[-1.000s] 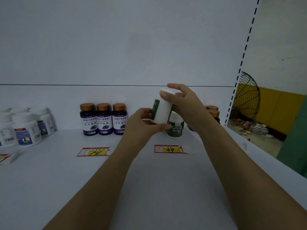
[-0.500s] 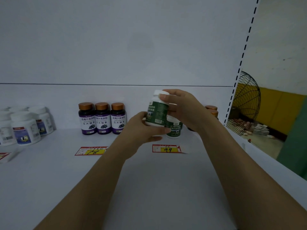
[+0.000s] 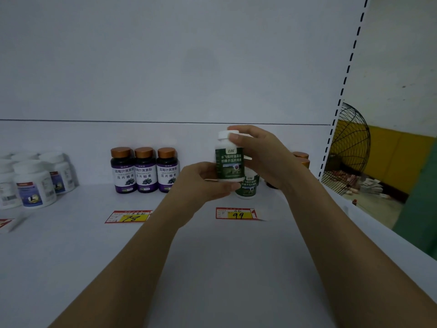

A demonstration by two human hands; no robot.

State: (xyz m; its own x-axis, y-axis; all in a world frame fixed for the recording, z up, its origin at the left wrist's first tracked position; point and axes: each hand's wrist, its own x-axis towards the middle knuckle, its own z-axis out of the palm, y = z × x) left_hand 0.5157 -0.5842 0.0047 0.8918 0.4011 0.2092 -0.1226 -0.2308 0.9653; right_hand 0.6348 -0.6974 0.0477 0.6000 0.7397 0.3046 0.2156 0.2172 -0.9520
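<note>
Green bottle (image 3: 229, 162) upright, my left hand (image 3: 201, 183) gripping its base, right hand (image 3: 264, 157) its cap, twin bottle (image 3: 248, 188) just behind.

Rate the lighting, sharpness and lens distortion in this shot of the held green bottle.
Head view: dim, flat, bluish light, no glare; the green bottle is sharp, label readable; the white bottles at left look soft; the shelf post leans and bows from the wide lens; the room by the fan is brighter.

White plastic bottle (image 3: 229, 159) w/ glossy green label; shelf (image 3: 212, 268) matt, smooth; purple bottles (image 3: 144, 170) w/ shiny copper-look caps.
</note>
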